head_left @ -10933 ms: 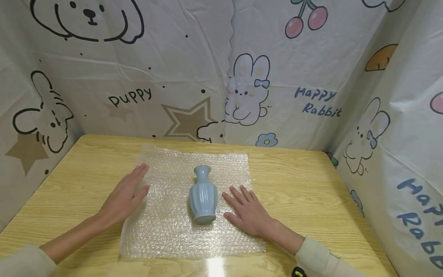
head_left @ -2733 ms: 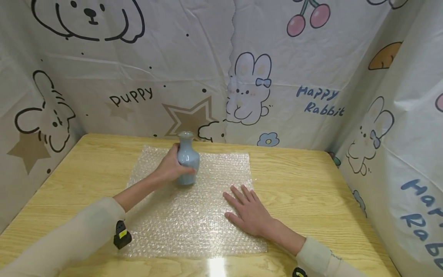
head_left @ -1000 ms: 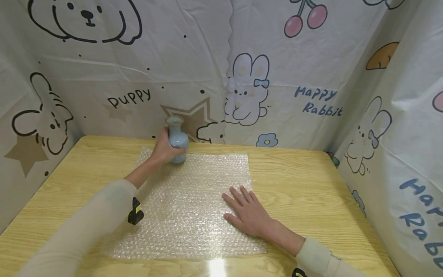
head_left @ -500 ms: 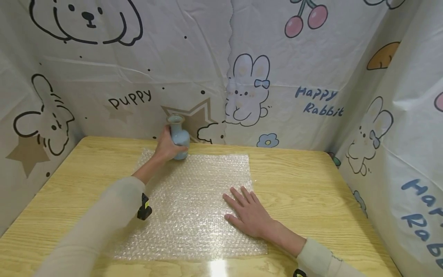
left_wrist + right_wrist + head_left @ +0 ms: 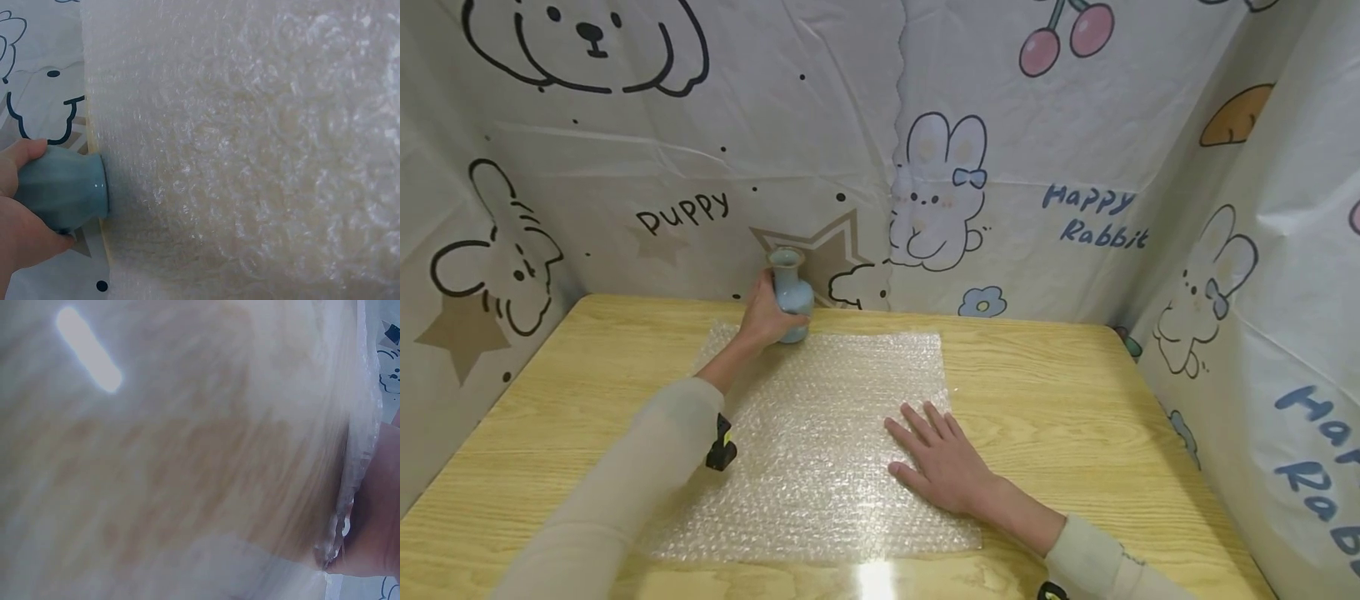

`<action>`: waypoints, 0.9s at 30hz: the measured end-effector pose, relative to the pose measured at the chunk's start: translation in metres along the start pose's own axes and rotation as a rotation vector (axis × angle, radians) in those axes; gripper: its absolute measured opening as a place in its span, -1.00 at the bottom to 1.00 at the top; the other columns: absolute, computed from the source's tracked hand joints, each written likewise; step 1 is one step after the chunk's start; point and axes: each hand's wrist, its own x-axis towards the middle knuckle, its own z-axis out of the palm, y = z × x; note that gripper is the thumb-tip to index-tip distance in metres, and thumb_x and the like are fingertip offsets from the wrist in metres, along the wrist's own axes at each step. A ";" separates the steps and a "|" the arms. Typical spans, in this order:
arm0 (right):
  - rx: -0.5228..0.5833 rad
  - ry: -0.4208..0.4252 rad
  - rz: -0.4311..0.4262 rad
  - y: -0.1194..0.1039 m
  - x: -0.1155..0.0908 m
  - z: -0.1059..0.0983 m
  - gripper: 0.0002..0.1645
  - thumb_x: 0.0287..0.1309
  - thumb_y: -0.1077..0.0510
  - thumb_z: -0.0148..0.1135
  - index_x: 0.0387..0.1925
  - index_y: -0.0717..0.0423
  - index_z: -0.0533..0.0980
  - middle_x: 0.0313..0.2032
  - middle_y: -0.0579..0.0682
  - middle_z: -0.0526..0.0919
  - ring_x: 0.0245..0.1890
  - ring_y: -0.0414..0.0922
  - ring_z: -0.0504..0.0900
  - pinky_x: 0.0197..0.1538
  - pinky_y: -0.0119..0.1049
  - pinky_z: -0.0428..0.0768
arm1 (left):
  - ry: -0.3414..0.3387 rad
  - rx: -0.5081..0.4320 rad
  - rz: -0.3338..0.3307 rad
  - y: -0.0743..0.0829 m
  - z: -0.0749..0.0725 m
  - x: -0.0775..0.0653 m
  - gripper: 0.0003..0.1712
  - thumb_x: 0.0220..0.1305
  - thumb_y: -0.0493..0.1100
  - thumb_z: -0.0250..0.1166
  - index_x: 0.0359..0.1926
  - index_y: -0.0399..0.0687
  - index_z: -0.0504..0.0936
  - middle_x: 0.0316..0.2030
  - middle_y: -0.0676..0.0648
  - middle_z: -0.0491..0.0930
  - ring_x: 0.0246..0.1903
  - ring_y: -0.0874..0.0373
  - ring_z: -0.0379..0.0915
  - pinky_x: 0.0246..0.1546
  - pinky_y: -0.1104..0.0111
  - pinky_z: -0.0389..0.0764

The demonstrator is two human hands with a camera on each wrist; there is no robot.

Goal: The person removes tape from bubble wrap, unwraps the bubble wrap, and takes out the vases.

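A pale blue fluted vase (image 5: 793,298) stands upright near the back of the table, mouth up. My left hand (image 5: 763,315) grips its body from the left, thumb across the front. In the left wrist view the vase's foot (image 5: 100,187) is close to the bubble wrap; I cannot tell if it touches. The sheet of bubble wrap (image 5: 820,425) lies flat on the table. My right hand (image 5: 947,462) rests on the sheet's right side, fingers spread and straight. The right wrist view shows only part of that hand (image 5: 372,512) beside the wrap's edge.
A yellow wood-grain table (image 5: 1045,400) extends on both sides of the sheet. A printed white cloth (image 5: 835,100) hangs behind the table and along its sides. Small black devices sit on both sleeves, such as the left wrist camera (image 5: 721,446).
The vase lay on the sheet's middle at first. My left hand has taken hold of it, stood it up and carried it to the back, with a slight recent shift right. The right hand stays.
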 end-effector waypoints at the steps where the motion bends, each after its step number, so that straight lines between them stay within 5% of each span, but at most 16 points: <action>1: 0.000 -0.004 0.002 0.000 0.000 0.000 -0.23 0.51 -0.30 -0.23 0.56 -0.06 0.09 0.53 0.15 0.03 0.49 0.29 -0.07 0.41 0.29 0.02 | -0.003 -0.002 0.000 0.000 0.000 0.000 0.21 0.08 -0.30 0.47 0.54 -0.22 -0.19 0.41 -0.40 0.03 0.36 -0.36 0.09 0.31 -0.18 0.24; 18: 0.017 -0.009 0.006 0.003 0.002 0.002 -0.22 0.50 -0.31 -0.22 0.57 -0.09 0.07 0.54 0.14 0.00 0.50 0.27 -0.10 0.43 0.26 -0.02 | -0.035 0.074 0.014 -0.006 -0.001 0.006 0.26 0.11 -0.25 0.50 0.54 -0.21 -0.25 0.41 -0.42 -0.03 0.36 -0.38 0.05 0.31 -0.20 0.21; 27: 0.013 -0.020 0.014 0.003 0.002 0.003 -0.22 0.50 -0.32 -0.23 0.57 -0.09 0.06 0.54 0.13 -0.01 0.50 0.27 -0.11 0.43 0.26 -0.01 | -0.081 0.001 0.097 -0.010 -0.009 0.006 0.27 0.08 -0.27 0.52 0.54 -0.25 -0.23 0.44 -0.40 0.01 0.38 -0.35 0.05 0.33 -0.17 0.19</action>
